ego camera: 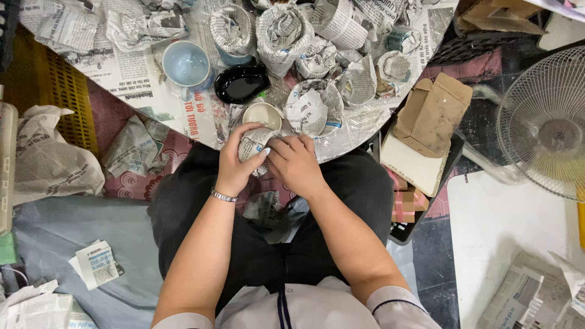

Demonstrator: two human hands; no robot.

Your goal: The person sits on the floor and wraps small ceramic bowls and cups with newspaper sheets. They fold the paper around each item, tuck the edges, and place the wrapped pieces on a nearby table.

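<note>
- Newsprint covers the round tabletop (152, 79) at twelve o'clock, and we sit at its near edge.
- Our left hand (234, 161) curls closed around a small newspaper-wrapped bundle (255, 146), held over our lap just below the rim.
- Our right hand (295, 163) pinches the paper's loose flap at three o'clock of the bundle.
- We judge it light but fragile, likely crockery inside; cradling it from beneath seems safest, since paper slips.
- Its contents are hidden by the paper and our fingers.
- Beyond, at twelve o'clock, a bare cream cup (262, 114) and a black dish (242, 83); wrapped pieces (281, 33) conceal their shapes.
</note>
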